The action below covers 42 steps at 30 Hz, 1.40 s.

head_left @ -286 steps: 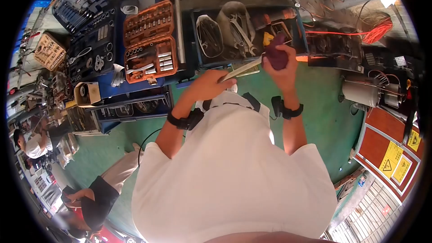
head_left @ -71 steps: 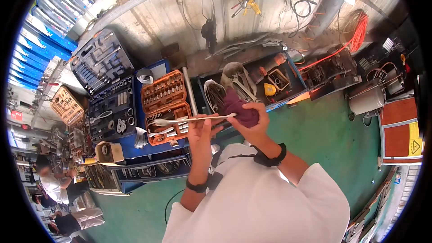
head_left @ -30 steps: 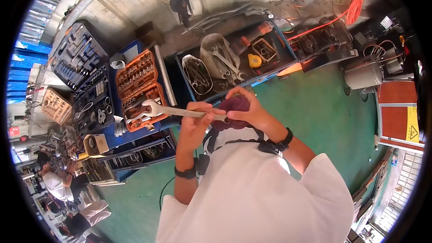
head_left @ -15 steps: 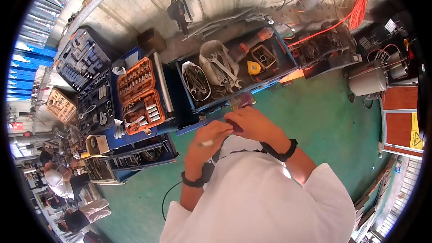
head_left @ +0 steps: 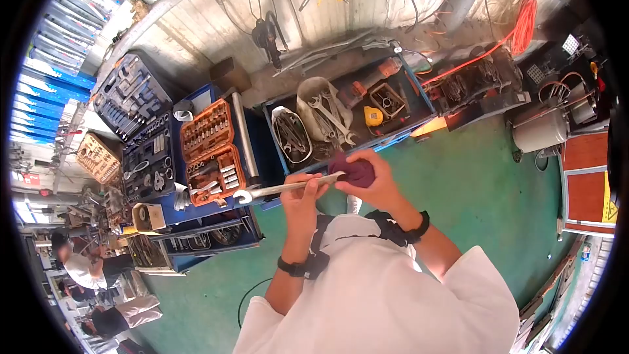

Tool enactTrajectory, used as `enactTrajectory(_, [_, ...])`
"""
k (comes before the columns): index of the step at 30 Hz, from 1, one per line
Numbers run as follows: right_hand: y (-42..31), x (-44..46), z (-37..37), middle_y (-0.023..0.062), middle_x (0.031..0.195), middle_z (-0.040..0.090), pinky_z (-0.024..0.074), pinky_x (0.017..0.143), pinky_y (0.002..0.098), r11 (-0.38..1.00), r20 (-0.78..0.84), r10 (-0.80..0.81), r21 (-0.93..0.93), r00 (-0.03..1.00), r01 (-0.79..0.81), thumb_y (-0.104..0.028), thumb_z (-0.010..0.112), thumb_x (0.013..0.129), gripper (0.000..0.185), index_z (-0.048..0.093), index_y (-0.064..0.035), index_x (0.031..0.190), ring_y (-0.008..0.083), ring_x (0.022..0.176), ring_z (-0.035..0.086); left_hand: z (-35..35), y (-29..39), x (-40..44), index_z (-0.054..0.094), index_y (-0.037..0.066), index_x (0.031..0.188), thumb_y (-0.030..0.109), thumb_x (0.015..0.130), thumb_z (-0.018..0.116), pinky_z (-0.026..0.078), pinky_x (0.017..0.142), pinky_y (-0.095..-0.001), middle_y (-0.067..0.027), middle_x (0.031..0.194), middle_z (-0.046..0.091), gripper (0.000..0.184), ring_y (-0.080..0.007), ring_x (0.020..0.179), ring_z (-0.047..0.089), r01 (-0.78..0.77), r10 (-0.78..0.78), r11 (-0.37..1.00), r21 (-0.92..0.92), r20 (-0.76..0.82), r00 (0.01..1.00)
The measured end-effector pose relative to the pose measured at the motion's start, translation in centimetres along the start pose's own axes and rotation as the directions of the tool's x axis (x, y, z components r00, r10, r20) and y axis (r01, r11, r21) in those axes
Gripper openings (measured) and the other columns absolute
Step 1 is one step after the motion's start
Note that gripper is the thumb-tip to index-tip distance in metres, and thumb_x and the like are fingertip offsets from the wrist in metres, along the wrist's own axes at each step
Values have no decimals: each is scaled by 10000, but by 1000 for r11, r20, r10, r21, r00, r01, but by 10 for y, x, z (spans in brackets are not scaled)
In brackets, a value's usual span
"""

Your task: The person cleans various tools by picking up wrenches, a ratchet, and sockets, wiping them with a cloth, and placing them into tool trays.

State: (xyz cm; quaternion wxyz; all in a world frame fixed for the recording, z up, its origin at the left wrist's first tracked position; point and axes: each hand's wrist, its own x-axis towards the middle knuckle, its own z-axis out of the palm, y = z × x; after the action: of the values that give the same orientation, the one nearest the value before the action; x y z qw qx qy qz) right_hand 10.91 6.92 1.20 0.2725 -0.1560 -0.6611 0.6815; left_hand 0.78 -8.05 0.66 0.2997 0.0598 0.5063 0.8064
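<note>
- Green floor (head_left: 445, 187) lies below me.
- My left hand (head_left: 301, 204) pinches the wrench (head_left: 267, 191) by its middle, in front of me; my right hand (head_left: 380, 182) squeezes the purple cloth (head_left: 360, 172) at 1 end.
- Wrench looks hard, heavy, maybe slippery: best held mid-handle. Cloth looks soft.

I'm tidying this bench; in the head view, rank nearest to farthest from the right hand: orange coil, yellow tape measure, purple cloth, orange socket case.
1. Purple cloth: gripped in the right hand.
2. Yellow tape measure: higher in the picture.
3. Orange socket case: off to the left.
4. Orange coil: far upper right.
</note>
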Motion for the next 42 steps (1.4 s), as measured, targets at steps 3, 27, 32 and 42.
enactTrajectory(3, [-2,3,4,66,998,647,508,799,290,973,25,14,-230,1000,-7,-168,854,709,472,567,-69,1071,140,893,621,-5,0,1,575,5,1017,52,897,663,599,801,-312,-133,1014,645,156,-189,915,659,-45,46,992,122,-9,999])
enactTrajectory(27, [1,-5,32,69,886,678,518,755,318,960,174,73,-280,982,-22,-194,826,730,382,608,-73,1019,222,811,667,-50,36,18,663,-35,971,32,858,706,506,664,-212,-95,908,699,138,-111,758,659,-30,-70,931,363,261,963])
enactTrajectory(32, [-1,-1,41,69,882,672,514,769,308,956,187,171,-268,967,-118,-174,836,721,418,598,-72,1049,223,822,665,-64,44,16,677,-24,941,43,852,713,517,699,-224,-100,940,701,118,-111,812,664,-123,-80,838,531,344,936])
enactTrajectory(42, [26,-23,105,127,751,667,508,626,445,617,352,454,-787,819,-4,-468,705,758,477,628,-123,1077,352,704,648,-109,36,34,549,-3,1085,142,892,683,502,616,-280,-96,825,668,277,-134,696,646,-117,-349,714,691,496,795])
